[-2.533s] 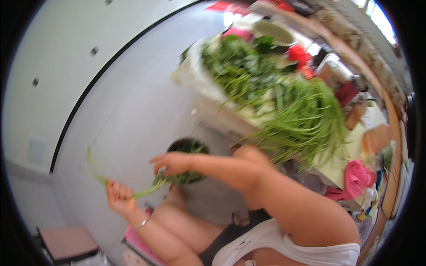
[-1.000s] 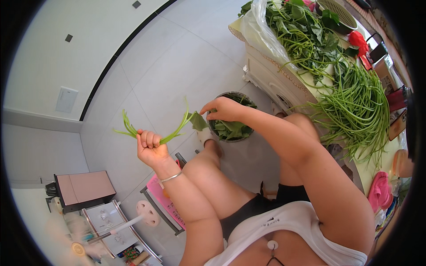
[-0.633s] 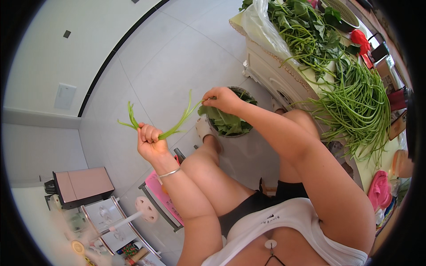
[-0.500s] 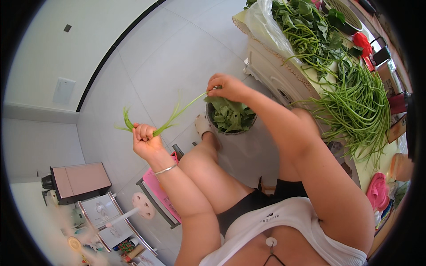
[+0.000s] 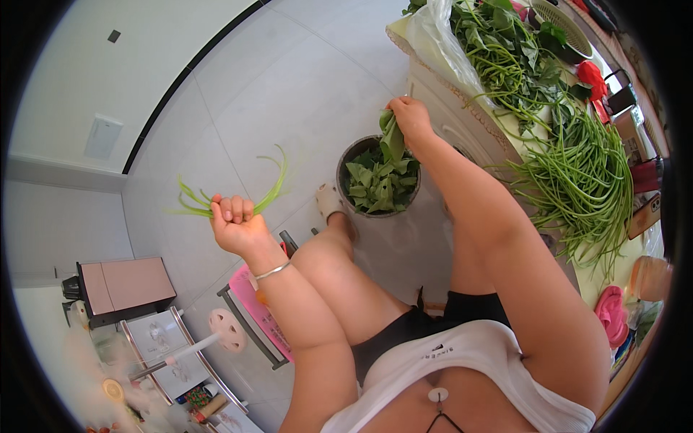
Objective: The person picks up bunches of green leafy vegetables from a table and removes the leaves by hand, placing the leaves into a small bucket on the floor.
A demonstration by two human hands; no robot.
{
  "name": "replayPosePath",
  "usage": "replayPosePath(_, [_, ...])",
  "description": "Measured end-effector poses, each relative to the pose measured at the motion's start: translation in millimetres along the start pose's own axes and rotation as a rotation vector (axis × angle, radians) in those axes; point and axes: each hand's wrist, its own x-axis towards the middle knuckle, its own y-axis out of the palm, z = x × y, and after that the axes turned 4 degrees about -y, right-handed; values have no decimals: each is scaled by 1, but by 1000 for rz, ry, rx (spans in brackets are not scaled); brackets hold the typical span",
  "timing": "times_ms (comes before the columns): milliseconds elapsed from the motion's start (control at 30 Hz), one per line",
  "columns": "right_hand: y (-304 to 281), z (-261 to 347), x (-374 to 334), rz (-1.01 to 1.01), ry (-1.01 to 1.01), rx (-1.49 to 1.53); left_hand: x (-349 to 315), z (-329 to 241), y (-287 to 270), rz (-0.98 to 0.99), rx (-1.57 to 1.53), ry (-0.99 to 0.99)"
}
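My left hand (image 5: 237, 224) is closed round a small bunch of thin green stems (image 5: 275, 189), whose ends stick out on both sides of the fist. A large green leaf (image 5: 392, 137) hangs from the pinched fingers of my right hand (image 5: 411, 119). Below that hand, on the floor, stands a round grey bin (image 5: 349, 154) with several loose leaves (image 5: 380, 186) inside. To the right, a heap of long bare stems (image 5: 577, 180) lies on the table. Behind it is a pile of leafy greens (image 5: 498, 50).
Along the right runs the table (image 5: 593, 278) with a clear plastic bag (image 5: 440, 47), a woven basket (image 5: 559, 29), a phone (image 5: 644, 216) and a pink cloth (image 5: 612, 315). At my left are a pink basket (image 5: 253, 303) and a low shelf unit (image 5: 170, 346).
The stem that stretched between my hands has come apart. My right hand has moved right and away from me with the leaf; my left hand keeps its stems in nearly the same place.
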Motion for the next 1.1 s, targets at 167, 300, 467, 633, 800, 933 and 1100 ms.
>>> replayPosePath(167, [-10,-42,17,315,-287,-948,-14,31,18,197,359,-53])
replayPosePath(300, [26,-6,-61,438,-460,-691,-35,60,31,335,717,34])
replayPosePath(467, [52,15,-122,748,-610,-185,-55,86,41,396,1233,211])
replayPosePath(633, [46,27,-133,611,-414,-77,-71,112,57,518,1365,423])
replayPosePath(800, [30,25,-122,588,-256,85,-80,128,61,701,1231,332])
replayPosePath(933, [29,41,-129,474,-289,236,-83,120,62,919,1221,415])
replayPosePath(1100, [-23,90,-117,212,-139,462,-94,117,64,1016,1135,127])
